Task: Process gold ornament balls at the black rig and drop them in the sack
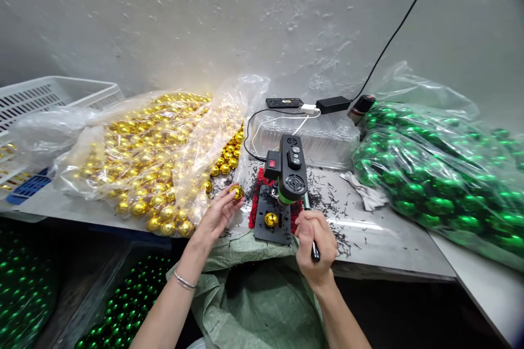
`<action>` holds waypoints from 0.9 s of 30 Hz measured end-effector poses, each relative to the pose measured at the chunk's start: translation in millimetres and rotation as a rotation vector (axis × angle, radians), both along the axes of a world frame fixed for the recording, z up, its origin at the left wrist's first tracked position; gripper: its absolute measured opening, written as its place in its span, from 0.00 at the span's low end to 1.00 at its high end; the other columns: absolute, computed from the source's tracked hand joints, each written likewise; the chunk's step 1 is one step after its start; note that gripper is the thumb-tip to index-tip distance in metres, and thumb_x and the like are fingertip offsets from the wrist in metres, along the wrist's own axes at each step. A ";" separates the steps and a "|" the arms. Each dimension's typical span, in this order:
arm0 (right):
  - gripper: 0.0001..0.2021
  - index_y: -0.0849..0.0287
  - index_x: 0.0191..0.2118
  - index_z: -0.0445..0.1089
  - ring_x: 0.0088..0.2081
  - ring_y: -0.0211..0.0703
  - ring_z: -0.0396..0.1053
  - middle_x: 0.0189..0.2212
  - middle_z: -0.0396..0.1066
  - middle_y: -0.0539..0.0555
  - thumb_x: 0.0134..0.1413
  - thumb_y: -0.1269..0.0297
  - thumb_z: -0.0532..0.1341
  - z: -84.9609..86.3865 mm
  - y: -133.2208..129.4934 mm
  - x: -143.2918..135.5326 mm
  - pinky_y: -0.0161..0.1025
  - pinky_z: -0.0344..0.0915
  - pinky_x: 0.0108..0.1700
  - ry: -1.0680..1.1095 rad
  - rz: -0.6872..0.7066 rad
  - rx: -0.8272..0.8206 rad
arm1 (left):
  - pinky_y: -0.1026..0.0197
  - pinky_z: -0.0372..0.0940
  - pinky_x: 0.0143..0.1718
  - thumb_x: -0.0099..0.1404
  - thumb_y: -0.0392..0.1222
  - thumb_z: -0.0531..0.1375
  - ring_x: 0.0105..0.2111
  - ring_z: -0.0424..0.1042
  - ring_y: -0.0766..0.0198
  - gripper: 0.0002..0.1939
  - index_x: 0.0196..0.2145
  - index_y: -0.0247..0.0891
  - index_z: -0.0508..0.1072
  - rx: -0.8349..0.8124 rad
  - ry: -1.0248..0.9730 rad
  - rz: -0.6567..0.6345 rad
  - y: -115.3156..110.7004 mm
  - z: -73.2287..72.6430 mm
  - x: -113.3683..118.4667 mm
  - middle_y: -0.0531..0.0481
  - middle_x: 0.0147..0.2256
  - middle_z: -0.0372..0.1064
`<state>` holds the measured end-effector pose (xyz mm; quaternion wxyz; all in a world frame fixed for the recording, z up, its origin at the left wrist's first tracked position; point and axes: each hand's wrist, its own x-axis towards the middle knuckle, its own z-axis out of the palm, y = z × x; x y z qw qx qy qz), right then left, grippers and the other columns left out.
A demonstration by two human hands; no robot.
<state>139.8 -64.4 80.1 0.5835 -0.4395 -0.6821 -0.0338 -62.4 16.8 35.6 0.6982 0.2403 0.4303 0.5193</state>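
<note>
Between the fingertips of my left hand is a gold ball ornament, held just left of a small black press machine. My right hand is wrapped round the machine's lever handle, whose dark end sticks out below the fist. A second gold ball rests on the black base plate, under and in front of the machine's head. Red bristly material shows along both sides of the plate.
Clear bags of gold balls lie left, and a bag of green balls lies right. Behind the machine are a clear plastic box and cables. A white glove and black scraps litter the table. A green sack hangs open below.
</note>
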 end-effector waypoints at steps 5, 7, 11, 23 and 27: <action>0.12 0.56 0.27 0.60 0.30 0.39 0.64 0.23 0.62 0.50 0.58 0.79 0.51 0.1 -0.3 0.9 0.37 0.61 0.30 -0.032 0.005 0.006 | 0.62 0.73 0.41 0.59 0.37 0.64 0.35 0.77 0.64 0.08 0.37 0.34 0.75 -0.094 -0.066 0.032 -3.3 -13.3 19.9 0.45 0.36 0.77; 0.12 0.56 0.28 0.60 0.30 0.39 0.64 0.23 0.61 0.49 0.58 0.80 0.51 -0.3 -0.6 1.4 0.37 0.61 0.31 -0.041 0.008 0.006 | 0.61 0.72 0.43 0.58 0.41 0.66 0.36 0.77 0.63 0.10 0.36 0.34 0.75 -0.027 -0.022 0.013 -5.0 -16.4 27.2 0.45 0.36 0.77; 0.12 0.57 0.28 0.59 0.30 0.38 0.64 0.24 0.61 0.49 0.57 0.81 0.51 -0.8 -0.8 2.0 0.37 0.61 0.31 -0.051 0.011 0.008 | 0.57 0.68 0.49 0.59 0.51 0.65 0.42 0.75 0.60 0.22 0.48 0.37 0.72 0.217 0.226 -0.109 -15.5 -22.4 40.8 0.46 0.42 0.75; 0.12 0.57 0.28 0.59 0.31 0.38 0.63 0.24 0.61 0.49 0.57 0.82 0.51 -2.5 -1.8 1.7 0.36 0.60 0.31 -0.049 0.022 0.010 | 0.61 0.71 0.41 0.59 0.46 0.66 0.38 0.77 0.60 0.23 0.49 0.36 0.70 0.082 0.108 0.003 -36.3 -33.1 33.4 0.47 0.38 0.74; 0.12 0.57 0.28 0.59 0.30 0.38 0.64 0.24 0.61 0.49 0.57 0.82 0.52 -2.5 -1.2 1.7 0.36 0.61 0.31 -0.048 0.023 0.007 | 0.65 0.72 0.37 0.62 0.36 0.62 0.36 0.77 0.62 0.19 0.51 0.31 0.71 -0.142 -0.228 -0.138 -27.6 -20.2 32.9 0.40 0.39 0.76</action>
